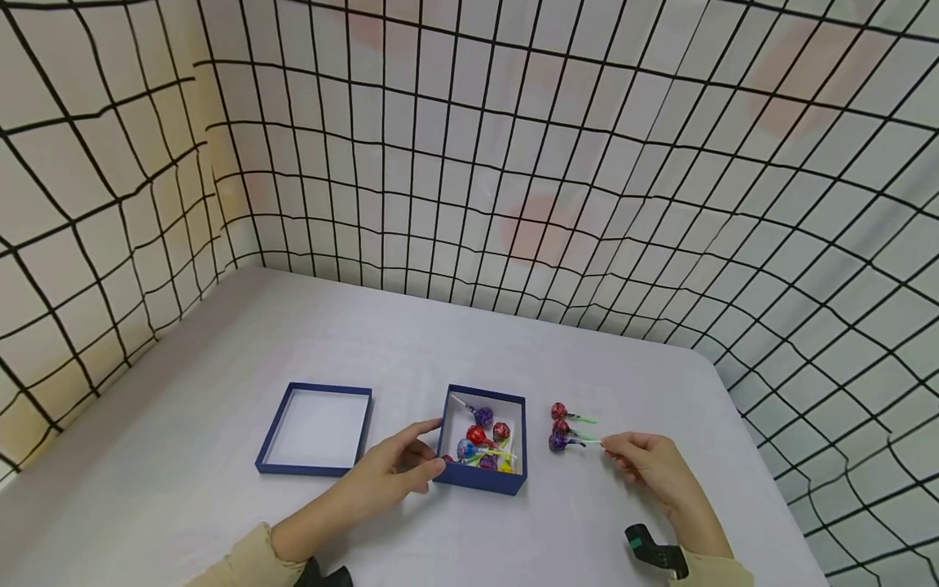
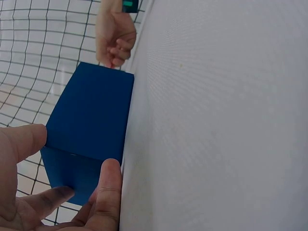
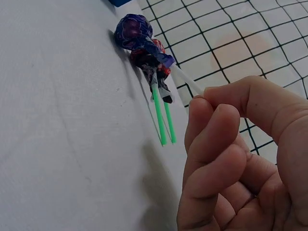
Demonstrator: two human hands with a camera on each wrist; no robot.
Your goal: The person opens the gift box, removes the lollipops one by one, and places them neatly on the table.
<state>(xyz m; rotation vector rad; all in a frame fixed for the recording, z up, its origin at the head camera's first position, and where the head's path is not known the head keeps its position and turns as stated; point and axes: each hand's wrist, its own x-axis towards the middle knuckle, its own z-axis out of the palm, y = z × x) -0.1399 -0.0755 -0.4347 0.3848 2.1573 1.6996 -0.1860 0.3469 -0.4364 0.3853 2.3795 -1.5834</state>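
My right hand [image 1: 649,465] pinches the white stick of a purple-wrapped lollipop [image 3: 132,32] between thumb and finger. Two red lollipops with green sticks lie beside it on the table: one farther back [image 1: 558,410], the other [image 1: 561,426] right against the purple one. At the left side of an open blue box [image 1: 480,477], my left hand [image 1: 389,473] touches the wall and front corner with thumb and fingertips. Several wrapped lollipops, red, purple, blue and yellow, lie jumbled in the box. In the left wrist view, only the blue outer walls [image 2: 94,110] show.
A blue-rimmed lid [image 1: 315,471] with a white inside lies left of the box, its inside facing up. White cloth [image 1: 469,334] covers the table. Black grid netting [image 1: 513,163] over pale sheeting stands behind and along both sides.
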